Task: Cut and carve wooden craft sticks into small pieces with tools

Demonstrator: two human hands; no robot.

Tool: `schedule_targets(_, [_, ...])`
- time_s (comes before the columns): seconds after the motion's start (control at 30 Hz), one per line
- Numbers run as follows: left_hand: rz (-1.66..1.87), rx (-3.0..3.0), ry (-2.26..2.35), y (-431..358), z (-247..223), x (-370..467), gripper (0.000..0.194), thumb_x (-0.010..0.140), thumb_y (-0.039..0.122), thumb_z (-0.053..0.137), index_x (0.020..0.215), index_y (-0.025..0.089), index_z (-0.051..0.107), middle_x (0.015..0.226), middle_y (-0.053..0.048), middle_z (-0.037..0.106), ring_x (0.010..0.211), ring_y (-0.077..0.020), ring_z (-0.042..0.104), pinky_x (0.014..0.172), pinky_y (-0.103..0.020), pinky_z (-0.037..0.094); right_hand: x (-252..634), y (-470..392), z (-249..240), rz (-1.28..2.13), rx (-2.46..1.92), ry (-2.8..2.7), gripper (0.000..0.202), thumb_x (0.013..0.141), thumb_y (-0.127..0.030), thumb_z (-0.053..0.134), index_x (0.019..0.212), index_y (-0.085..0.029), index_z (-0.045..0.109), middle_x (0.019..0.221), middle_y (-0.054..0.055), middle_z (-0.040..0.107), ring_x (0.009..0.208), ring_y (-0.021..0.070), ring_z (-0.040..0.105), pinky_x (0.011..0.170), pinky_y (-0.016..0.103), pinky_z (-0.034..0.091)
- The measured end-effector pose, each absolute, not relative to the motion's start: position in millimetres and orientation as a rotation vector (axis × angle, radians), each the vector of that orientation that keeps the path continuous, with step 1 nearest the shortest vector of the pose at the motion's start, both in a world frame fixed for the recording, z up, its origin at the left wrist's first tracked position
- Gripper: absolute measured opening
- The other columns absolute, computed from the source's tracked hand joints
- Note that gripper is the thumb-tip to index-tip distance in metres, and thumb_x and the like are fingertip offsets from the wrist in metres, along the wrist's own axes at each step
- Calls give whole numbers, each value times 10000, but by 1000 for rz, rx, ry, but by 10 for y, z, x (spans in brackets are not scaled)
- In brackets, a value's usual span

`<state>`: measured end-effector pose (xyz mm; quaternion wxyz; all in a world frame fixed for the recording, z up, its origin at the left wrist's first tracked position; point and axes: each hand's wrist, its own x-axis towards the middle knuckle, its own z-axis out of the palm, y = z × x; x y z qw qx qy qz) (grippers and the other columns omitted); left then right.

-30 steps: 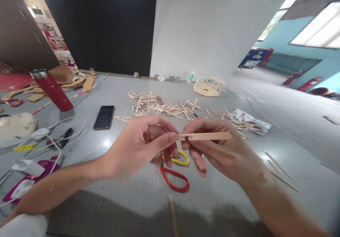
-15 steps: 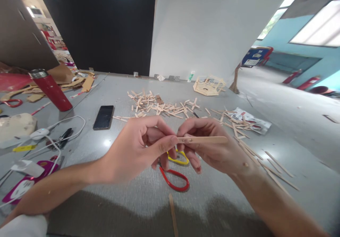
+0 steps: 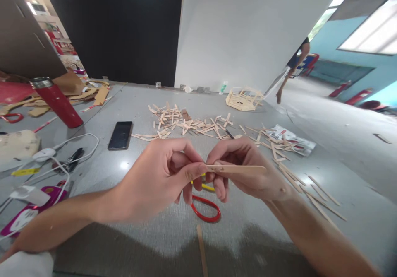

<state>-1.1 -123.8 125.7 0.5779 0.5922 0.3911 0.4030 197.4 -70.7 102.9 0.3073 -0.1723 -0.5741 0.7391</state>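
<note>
A flat wooden craft stick [image 3: 242, 169] with small dark marks near its middle lies level between my hands. My left hand [image 3: 164, 177] pinches its left end between thumb and fingers. My right hand [image 3: 245, 161] has its fingers curled behind the stick, thumb and fingertips closed near my left fingertips; the stick hides part of that grip. Below my fingers lie scissors with red and yellow handle loops [image 3: 206, 208], their blades hidden by my left hand. Another craft stick [image 3: 202, 250] rests on the table closer to me.
A pile of cut stick pieces [image 3: 186, 121] lies beyond my hands, with a hexagonal stick frame [image 3: 243, 99] behind. Left are a phone [image 3: 120, 135], red flask [image 3: 57, 103], white cable and purple power strip [image 3: 34, 210]. Loose sticks [image 3: 321, 196] lie right. A person walks at far right.
The stick has tipped slightly, with its right end a little lower. My right fingers have curled in closer. A person has come fuller into view beyond the table's right side.
</note>
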Motion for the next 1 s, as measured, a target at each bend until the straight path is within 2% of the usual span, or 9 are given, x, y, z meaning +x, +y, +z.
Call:
schedule_targets(0.3, [964, 1463, 943, -1219, 1262, 12, 171, 930, 188, 630, 776, 136, 577, 602, 22, 648, 460, -60, 581, 432, -133, 453, 1971, -666, 1009, 1956, -475, -1540, 146, 856, -287, 764, 845, -145, 731, 669, 37, 755, 525, 136, 722, 478, 164, 579])
schedule_targets(0.57, [967, 1495, 955, -1249, 1245, 10, 161, 912, 192, 661, 790, 139, 569, 617, 13, 661, 479, -71, 600, 440, -138, 457, 1962, -641, 938, 1970, -422, -1544, 120, 881, -280, 737, 857, -168, 699, 658, 3, 741, 501, 102, 697, 480, 147, 554])
schedule_targets(0.7, [955, 1449, 915, -1244, 1244, 11, 173, 922, 213, 653, 795, 137, 564, 620, 7, 661, 474, -74, 601, 429, -138, 456, 1926, -654, 910, 1998, -410, -1521, 177, 843, -317, 765, 836, -170, 667, 659, -6, 715, 469, 99, 661, 441, 167, 531])
schedule_targets(0.87, [992, 1437, 886, -1194, 1228, 8, 163, 960, 251, 610, 846, 138, 584, 654, -3, 671, 522, -85, 623, 484, -164, 515, 1866, -663, 897, 1982, -455, -1466, 201, 846, -350, 703, 807, -188, 590, 618, -56, 580, 378, 54, 465, 342, 171, 377])
schedule_targets(0.93, [995, 1466, 890, -1184, 1223, -3, 161, 970, 264, 600, 868, 140, 595, 670, -6, 677, 543, -87, 631, 501, -166, 520, 1864, -648, 905, 1937, -527, -1476, 231, 861, -359, 643, 736, -196, 538, 562, -79, 472, 390, 51, 384, 356, 179, 312])
schedule_targets(1.0, [996, 1496, 899, -1184, 1226, -21, 165, 979, 271, 589, 875, 144, 599, 676, -6, 679, 559, -87, 637, 512, -164, 518, 1882, -617, 919, 1793, -631, -1592, 343, 910, -387, 553, 632, -206, 466, 511, -81, 400, 401, 64, 369, 394, 209, 301])
